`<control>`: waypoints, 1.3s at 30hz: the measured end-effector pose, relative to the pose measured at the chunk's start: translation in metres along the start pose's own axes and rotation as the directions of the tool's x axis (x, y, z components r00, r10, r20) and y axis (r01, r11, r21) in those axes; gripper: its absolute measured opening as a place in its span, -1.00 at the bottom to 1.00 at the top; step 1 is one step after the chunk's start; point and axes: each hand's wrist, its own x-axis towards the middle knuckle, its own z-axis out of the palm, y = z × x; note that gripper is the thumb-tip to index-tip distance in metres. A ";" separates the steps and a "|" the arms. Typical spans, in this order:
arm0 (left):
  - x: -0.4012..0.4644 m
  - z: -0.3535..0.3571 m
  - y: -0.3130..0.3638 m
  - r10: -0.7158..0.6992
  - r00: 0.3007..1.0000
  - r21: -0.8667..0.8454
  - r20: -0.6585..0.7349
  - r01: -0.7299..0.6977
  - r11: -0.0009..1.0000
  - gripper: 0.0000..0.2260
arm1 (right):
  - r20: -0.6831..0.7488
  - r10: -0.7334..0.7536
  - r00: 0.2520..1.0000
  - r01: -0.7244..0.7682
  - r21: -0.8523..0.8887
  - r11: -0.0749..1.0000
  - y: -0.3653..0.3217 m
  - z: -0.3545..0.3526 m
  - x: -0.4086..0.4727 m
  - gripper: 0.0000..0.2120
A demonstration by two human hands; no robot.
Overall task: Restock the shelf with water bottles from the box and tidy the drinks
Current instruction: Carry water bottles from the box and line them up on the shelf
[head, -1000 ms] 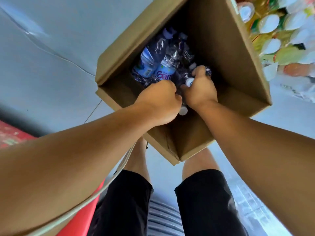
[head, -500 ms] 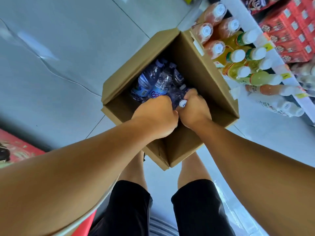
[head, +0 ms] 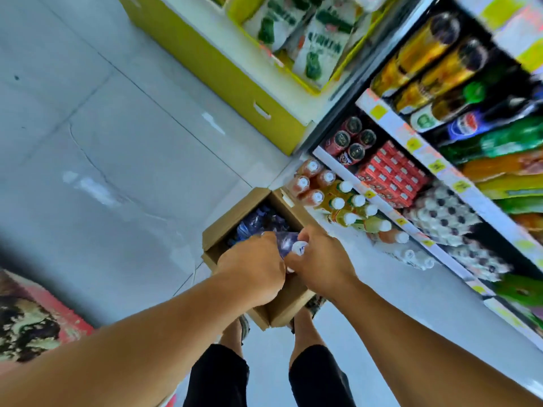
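Observation:
An open cardboard box (head: 235, 212) stands on the floor between my feet and holds several clear water bottles with blue labels (head: 258, 221). My left hand (head: 252, 265) and my right hand (head: 320, 259) are side by side above the box's near half. Both grip water bottles (head: 286, 242) lifted over the box; a white cap (head: 299, 248) shows between the hands. How many bottles each hand holds is hidden by the fingers. The shelf (head: 405, 227) runs along the right, its bottom board partly bare next to the box.
Orange and yellow drink bottles with white caps (head: 338, 201) stand on the bottom shelf beside the box. Red cartons (head: 390, 171), cans and large soda bottles fill the shelves above. A yellow display bin (head: 223, 71) stands behind the box. A red printed thing (head: 29, 318) lies at left.
Both hands have risen out of the box with bottles in them. The view has pulled up and back, so the box looks smaller and the shelf rows have come into sight.

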 end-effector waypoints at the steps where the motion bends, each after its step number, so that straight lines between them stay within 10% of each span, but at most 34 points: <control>1: -0.016 -0.016 0.006 0.011 1.000 0.018 -0.028 -0.010 1.000 -0.70 | 0.000 -0.033 0.999 0.033 0.002 0.999 -0.013 -0.024 -0.017 -0.75; 14: -0.235 -0.232 0.116 0.393 0.752 -0.142 -0.530 -0.536 0.832 -0.30 | -0.449 -0.453 0.770 0.481 -0.057 0.875 -0.161 -0.339 -0.268 -0.81; 29: -0.447 -0.388 0.298 0.561 0.223 0.094 -0.797 -0.872 0.481 -0.56 | -0.925 -0.375 0.066 0.773 -0.190 0.605 -0.217 -0.552 -0.485 -0.59; 39: -0.497 -0.385 0.396 0.602 0.074 0.207 -0.795 -0.900 0.384 -0.55 | -0.960 -0.278 0.021 0.790 -0.155 0.593 -0.168 -0.576 -0.515 -0.17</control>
